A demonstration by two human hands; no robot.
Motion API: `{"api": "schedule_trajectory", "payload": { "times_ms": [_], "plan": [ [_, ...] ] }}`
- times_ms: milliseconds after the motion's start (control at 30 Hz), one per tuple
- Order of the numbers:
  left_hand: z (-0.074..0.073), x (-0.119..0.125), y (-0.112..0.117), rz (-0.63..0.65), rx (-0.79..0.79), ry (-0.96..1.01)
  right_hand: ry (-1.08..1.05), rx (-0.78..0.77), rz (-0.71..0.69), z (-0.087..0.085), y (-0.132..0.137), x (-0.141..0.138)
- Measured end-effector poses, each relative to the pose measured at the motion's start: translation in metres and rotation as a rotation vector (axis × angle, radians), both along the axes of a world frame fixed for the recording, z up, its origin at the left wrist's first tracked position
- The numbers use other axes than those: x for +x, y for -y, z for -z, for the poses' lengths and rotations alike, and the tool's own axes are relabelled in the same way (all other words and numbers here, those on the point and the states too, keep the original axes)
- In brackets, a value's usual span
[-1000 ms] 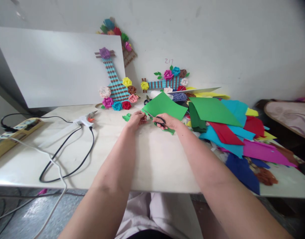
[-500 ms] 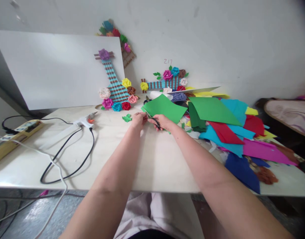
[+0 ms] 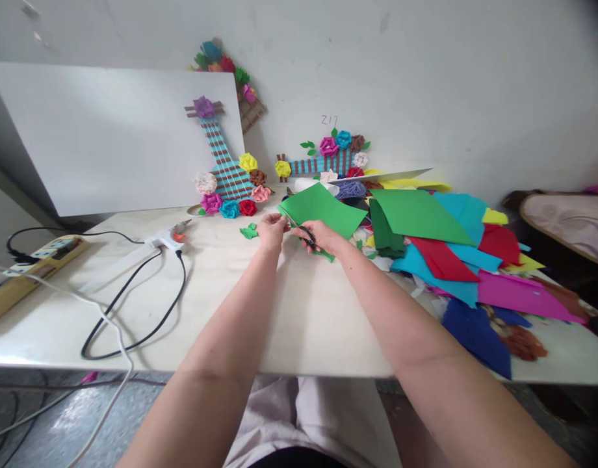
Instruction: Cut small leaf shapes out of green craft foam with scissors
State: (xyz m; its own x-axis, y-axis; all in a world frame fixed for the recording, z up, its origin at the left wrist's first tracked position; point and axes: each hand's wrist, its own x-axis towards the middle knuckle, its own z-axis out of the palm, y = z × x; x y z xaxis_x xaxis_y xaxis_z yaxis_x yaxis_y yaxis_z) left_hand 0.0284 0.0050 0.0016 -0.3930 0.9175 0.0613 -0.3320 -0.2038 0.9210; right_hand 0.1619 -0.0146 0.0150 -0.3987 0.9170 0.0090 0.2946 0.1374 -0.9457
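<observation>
Writing: a red handwritten number (image 3: pixel 329 119) on the pale wall, apparently "217"; no brand legible.

Surroundings: smooth cream tabletop (image 3: pixel 216 305). At left, a white glue gun (image 3: pixel 167 240) with looped black cord, and a yellow-and-white power strip (image 3: pixel 60 246). Behind, a turquoise-and-brown striped guitar-shaped ornament (image 3: pixel 225 170), edged with crumpled rosettes, before a flat white board (image 3: pixel 118 143). At right, a heap of overlapping coloured sheets: a magenta sheet (image 3: pixel 518 294) and a navy sheet (image 3: pixel 477 338) among them.

In hand: metal scissors with black loop handles (image 3: pixel 307 235), grasped by the right hand (image 3: pixel 323 238), blades towards the left hand (image 3: pixel 272 231). Left fingers drawn together beside the blades; whether they pinch anything cannot be told. A smooth bright-green sheet (image 3: pixel 323 211), curved along its edges, lies just beyond both hands; irregular green scraps (image 3: pixel 249 231) lie just left.
</observation>
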Motion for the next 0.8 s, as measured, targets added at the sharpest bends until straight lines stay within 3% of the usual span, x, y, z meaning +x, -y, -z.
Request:
{"api": "schedule_trajectory", "payload": {
  "times_ms": [400, 800],
  "plan": [
    [0.002, -0.002, 0.001, 0.094, 0.084, -0.069, -0.039, -0.024, -0.030, -0.002, -0.001, 0.010],
    [0.000, 0.000, 0.003, 0.083, 0.070, -0.079, -0.019, -0.009, -0.031, -0.003, -0.004, 0.014]
  ]
}}
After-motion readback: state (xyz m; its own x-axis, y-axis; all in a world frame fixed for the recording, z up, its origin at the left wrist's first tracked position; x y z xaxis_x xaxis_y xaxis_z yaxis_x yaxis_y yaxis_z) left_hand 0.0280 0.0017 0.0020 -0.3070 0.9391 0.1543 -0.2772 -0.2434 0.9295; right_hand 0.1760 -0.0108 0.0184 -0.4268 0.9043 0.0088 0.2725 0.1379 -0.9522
